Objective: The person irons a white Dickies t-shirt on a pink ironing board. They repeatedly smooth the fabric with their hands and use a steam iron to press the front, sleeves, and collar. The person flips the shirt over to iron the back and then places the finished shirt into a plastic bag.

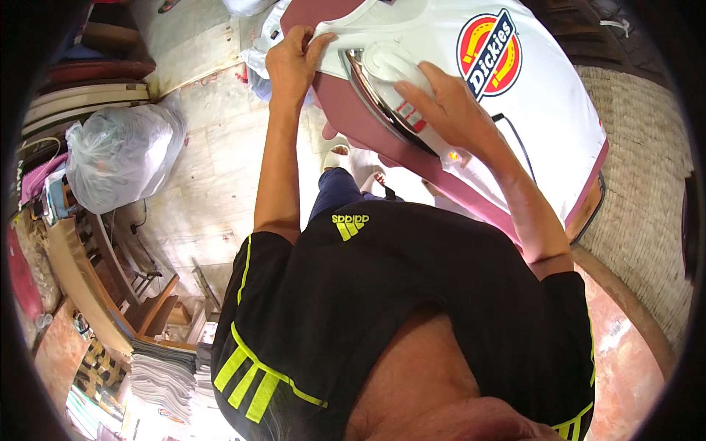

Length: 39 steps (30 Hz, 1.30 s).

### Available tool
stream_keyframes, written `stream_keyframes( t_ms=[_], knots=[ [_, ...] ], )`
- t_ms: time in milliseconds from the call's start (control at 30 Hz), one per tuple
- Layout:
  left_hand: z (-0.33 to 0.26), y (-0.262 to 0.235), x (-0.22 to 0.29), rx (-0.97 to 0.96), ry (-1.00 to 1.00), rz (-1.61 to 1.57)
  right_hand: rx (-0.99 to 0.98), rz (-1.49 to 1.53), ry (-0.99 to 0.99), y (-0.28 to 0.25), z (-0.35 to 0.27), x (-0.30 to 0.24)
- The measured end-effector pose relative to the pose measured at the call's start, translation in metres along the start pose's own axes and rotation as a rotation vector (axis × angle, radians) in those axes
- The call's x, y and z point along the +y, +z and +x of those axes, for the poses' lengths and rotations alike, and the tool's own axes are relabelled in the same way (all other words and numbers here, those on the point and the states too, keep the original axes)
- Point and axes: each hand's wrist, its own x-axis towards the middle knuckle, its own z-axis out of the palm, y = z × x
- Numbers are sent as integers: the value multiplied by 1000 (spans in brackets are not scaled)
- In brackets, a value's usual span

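A white T-shirt (560, 95) with a round red, yellow and blue print lies spread over a padded ironing board (346, 110) with a dusky red cover. My right hand (450, 110) is wrapped round the handle of a white electric iron (390, 62), whose shiny metal rim rests on the shirt and the board's near edge. A small orange light glows at its heel. At the board's left end my left hand (298, 57) pinches the edge of the shirt's fabric between thumb and fingers, left of the iron's tip. The iron's soleplate is hidden.
The iron's black cord (521, 147) runs over the shirt toward the board's right side. A filled clear plastic bag (125, 158) sits at the left by shelves. Below it is a stack of grey sheets (165, 382). A woven mat (632, 184) lies at the right.
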Motion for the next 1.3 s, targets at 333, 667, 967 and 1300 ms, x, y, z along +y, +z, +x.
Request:
stream_keyframes(
  t_ms=[333, 667, 967, 1300],
  knots=[
    [-4, -15, -15, -74, 63, -140, -59, 78, 161, 2, -23, -5],
    [6, -36, -13, -288, -200, -184, -81, 99, 67, 10, 15, -26],
    [9, -35, -42, -45, -197, -284, -63, 61, -12, 22, 53, -37],
    [35, -22, -21, -242, -74, -125, -26, 87, 107, 15, 28, -35]
  ],
)
